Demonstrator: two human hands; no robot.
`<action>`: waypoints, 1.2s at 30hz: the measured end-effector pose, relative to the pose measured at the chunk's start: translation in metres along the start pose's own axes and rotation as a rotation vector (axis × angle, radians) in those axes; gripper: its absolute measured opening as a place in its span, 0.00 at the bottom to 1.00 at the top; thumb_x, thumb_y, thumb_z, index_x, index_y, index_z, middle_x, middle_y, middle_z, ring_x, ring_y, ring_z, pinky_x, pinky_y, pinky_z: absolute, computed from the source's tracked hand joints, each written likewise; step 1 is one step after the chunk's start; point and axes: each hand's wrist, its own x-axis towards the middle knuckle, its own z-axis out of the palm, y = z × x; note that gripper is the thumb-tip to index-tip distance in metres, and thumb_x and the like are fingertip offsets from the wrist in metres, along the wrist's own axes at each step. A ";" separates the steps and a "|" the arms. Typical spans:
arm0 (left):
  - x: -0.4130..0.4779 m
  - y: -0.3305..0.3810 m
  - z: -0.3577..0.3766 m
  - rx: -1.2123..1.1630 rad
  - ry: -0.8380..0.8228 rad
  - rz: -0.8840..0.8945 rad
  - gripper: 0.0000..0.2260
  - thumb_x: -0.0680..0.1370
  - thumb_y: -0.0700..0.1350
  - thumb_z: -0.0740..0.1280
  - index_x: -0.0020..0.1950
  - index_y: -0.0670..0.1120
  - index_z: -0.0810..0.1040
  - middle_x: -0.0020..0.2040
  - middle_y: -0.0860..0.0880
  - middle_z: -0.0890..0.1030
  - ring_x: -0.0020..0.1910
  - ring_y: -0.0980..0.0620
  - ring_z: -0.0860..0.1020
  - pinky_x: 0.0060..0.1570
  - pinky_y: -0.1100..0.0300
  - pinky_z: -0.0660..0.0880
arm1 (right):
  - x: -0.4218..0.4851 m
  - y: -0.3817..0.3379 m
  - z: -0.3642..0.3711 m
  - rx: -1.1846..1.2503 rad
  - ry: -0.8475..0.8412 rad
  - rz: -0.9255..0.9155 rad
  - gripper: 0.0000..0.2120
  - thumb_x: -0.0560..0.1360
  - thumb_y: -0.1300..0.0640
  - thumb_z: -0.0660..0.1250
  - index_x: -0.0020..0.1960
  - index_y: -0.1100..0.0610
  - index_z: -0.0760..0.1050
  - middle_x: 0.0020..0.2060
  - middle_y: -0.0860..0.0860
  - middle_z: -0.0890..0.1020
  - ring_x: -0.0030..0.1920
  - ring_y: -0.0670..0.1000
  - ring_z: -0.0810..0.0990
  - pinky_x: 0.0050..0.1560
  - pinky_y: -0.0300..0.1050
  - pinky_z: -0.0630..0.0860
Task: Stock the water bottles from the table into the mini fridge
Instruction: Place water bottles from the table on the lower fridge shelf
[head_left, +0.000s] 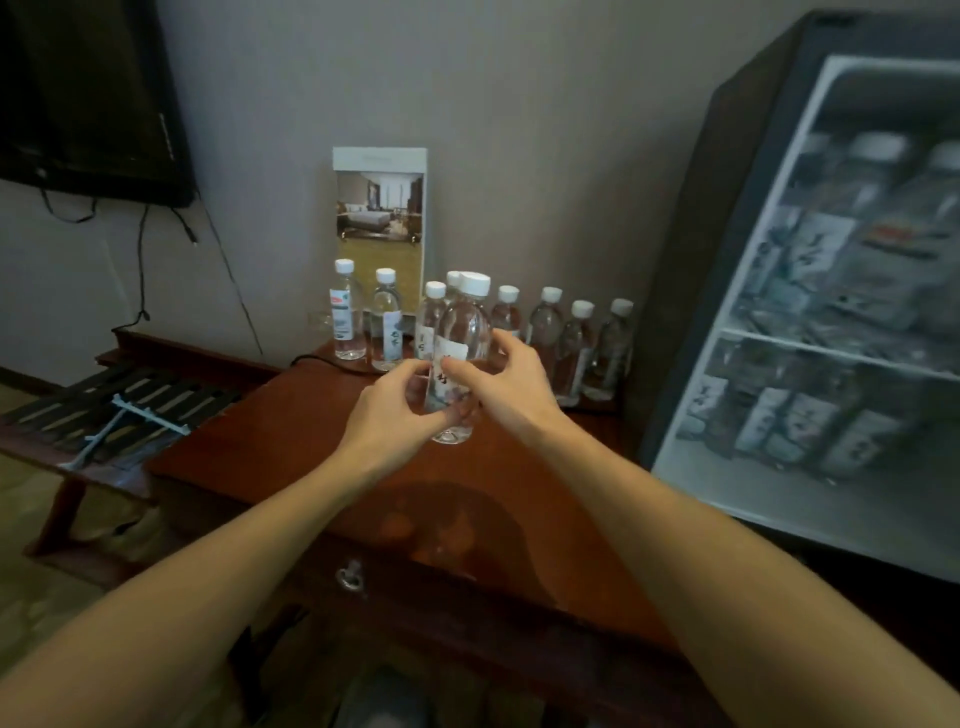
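Note:
A clear water bottle (464, 332) with a white cap is held upright above the wooden table (311, 431). My left hand (396, 408) curls round its lower part from the left. My right hand (506, 382) grips its middle from the right, thumb on the label. Behind it, several more white-capped bottles (571, 343) stand in a row along the table's back edge, two of them (348, 317) further left. The mini fridge (841, 291) stands at the right with a glass door, and blurred bottles show on its two shelves.
A framed brochure (381, 223) leans on the wall behind the bottles. A dark TV (88, 88) hangs at top left with cables below it. A slatted luggage rack (114, 410) sits left of the table. A drawer key (350, 574) is in the table's front.

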 end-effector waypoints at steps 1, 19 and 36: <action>-0.005 0.010 0.010 -0.001 0.005 0.012 0.29 0.64 0.71 0.75 0.59 0.60 0.79 0.51 0.60 0.85 0.52 0.61 0.82 0.56 0.48 0.81 | -0.008 0.000 -0.015 0.002 0.008 -0.010 0.20 0.73 0.49 0.78 0.62 0.50 0.79 0.52 0.45 0.86 0.54 0.44 0.84 0.56 0.47 0.82; -0.068 0.157 0.190 -0.018 -0.120 0.236 0.19 0.70 0.62 0.78 0.51 0.57 0.73 0.44 0.59 0.79 0.44 0.63 0.78 0.40 0.63 0.75 | -0.134 0.023 -0.219 -0.170 0.329 0.074 0.21 0.69 0.41 0.80 0.56 0.49 0.80 0.46 0.44 0.85 0.46 0.41 0.84 0.47 0.42 0.82; -0.069 0.209 0.351 0.003 -0.360 0.180 0.24 0.73 0.61 0.74 0.64 0.56 0.71 0.55 0.53 0.81 0.52 0.49 0.81 0.47 0.49 0.80 | -0.154 0.079 -0.327 -0.601 0.607 0.613 0.31 0.69 0.35 0.76 0.62 0.54 0.75 0.55 0.55 0.84 0.56 0.61 0.83 0.54 0.57 0.81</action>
